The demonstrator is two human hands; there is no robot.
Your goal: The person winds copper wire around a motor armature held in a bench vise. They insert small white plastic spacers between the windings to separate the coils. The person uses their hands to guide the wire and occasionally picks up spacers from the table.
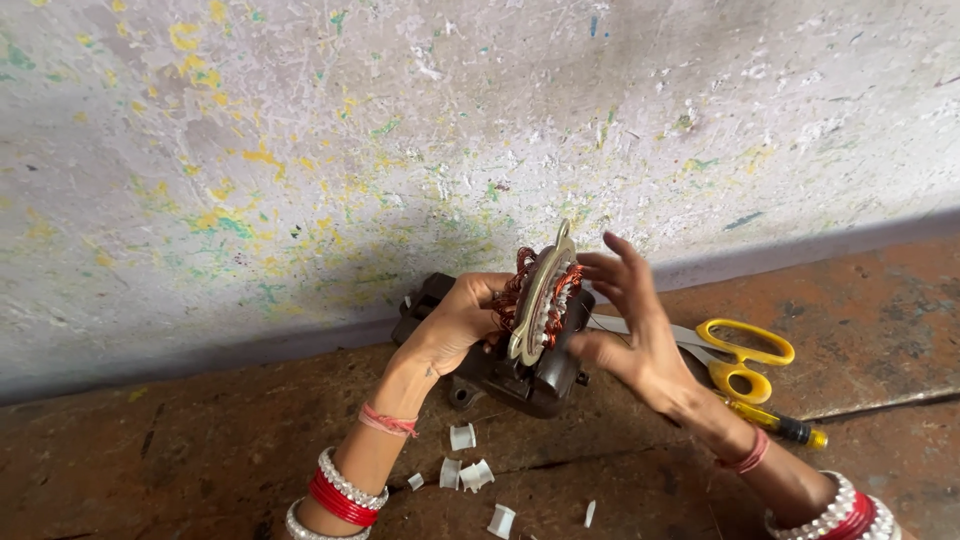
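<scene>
In the head view, a motor stator (541, 297) with copper windings and a pale metal frame is being held upright, edge-on, above a dark motor housing (520, 378) that is resting on the rust-brown floor (200, 440). The left hand (455, 322) is wrapped around the left side of the stator, its fingers (492, 292) clenched on the windings. The right hand (630, 320) is being held just right of the stator, its fingers (612, 262) spread and released, only the tips near the frame; whether contact is being made cannot be told.

Yellow-handled scissors (735, 358) are lying right of the stator, beyond the right hand, and a yellow-handled screwdriver (780, 425) is lying just below them. White scraps (468, 470) of insulation are scattered on the floor below the stator, between the wrists.

Since the stator is being gripped from one side only, it could be tipped or dropped onto the housing. The thin copper wire could be nicked or bent under the clenched fingers, and the right wrist could be caught on the scissor blades.
</scene>
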